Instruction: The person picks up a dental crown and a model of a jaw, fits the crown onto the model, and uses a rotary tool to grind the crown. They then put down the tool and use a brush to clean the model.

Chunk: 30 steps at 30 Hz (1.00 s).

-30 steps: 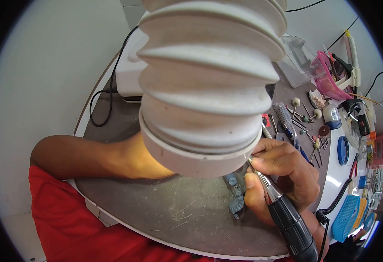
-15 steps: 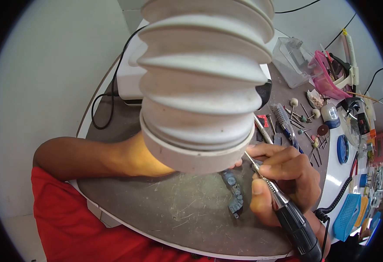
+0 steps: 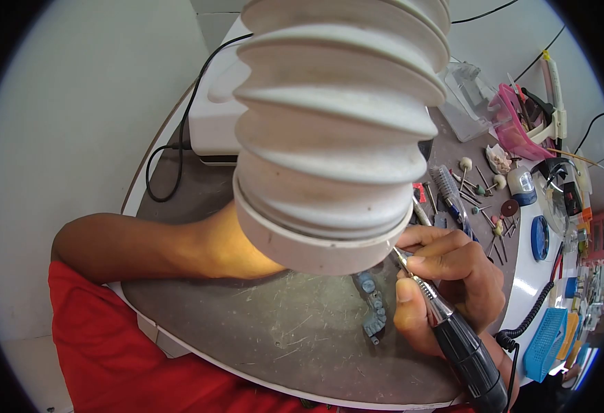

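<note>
My right hand (image 3: pixel 457 272) is wrapped round a black and silver rotary handpiece (image 3: pixel 466 347), its slim tip pointing up and left to the rim of a white ribbed hose (image 3: pixel 329 138). The hose covers my left hand (image 3: pixel 243 241) except for the wrist end, which is lit yellow, so its fingers and anything in them are hidden. Between the hose rim and my right hand, a blue-grey curved dental piece (image 3: pixel 373 313) with tooth-like lumps lies on the grey worktop (image 3: pixel 261 344).
Several burs and polishing points (image 3: pixel 498 224) lie at the right, beside a clear-barrelled brush (image 3: pixel 446 186). Behind them stand a pink holder (image 3: pixel 515 131) and a clear plastic box (image 3: pixel 464 103). A blue basket (image 3: pixel 546 344) sits far right; a white machine (image 3: pixel 212 117) stands behind the hose.
The hose has shifted a little to the right in view. Fingertips of my left hand that showed under its rim are now covered. My right hand keeps its grip on the handpiece.
</note>
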Available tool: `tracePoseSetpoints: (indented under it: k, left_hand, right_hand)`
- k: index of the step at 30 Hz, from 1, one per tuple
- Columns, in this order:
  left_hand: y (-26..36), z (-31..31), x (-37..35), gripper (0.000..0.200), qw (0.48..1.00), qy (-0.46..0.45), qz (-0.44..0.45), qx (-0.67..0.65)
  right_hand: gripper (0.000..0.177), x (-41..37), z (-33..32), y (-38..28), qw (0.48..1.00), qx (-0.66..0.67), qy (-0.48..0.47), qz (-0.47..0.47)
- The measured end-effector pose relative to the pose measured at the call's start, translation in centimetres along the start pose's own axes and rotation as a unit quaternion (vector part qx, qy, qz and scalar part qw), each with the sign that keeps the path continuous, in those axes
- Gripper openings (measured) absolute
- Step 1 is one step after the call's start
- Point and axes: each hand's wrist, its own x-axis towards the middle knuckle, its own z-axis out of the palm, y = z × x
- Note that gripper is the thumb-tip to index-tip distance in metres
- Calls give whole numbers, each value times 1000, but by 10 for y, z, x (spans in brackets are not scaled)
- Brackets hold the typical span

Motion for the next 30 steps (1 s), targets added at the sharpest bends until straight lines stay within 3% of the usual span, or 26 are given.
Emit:
tracePoseSetpoints:
  k: [1, 3, 7, 9, 13, 15, 30]
  left_hand:
    - [-10, 2, 0, 43, 1000, 0, 0, 0]
    - [-23, 7, 0, 43, 980, 63, 188, -10]
    - [-10, 3, -2, 43, 984, 50, 165, 44]
    - [2, 1, 1, 42, 999, -7, -7, 40]
    - [-5, 2, 0, 41, 1000, -12, -19, 14]
    - [-20, 5, -1, 41, 969, 63, 218, 94]
    - [-22, 7, 0, 38, 979, 57, 195, -3]
  right_hand:
    - [17, 0, 0, 0, 1000, 0, 0, 0]
    - [18, 1, 0, -1, 1000, -12, -3, 1]
    - [20, 2, 1, -1, 1000, -24, -5, 2]
    - [22, 1, 0, -1, 1000, -26, -9, 1]
    - [22, 1, 0, -1, 1000, -28, -8, 10]
    - [22, 1, 0, -1, 1000, -27, -11, 5]
    - [20, 1, -1, -1, 1000, -17, -12, 18]
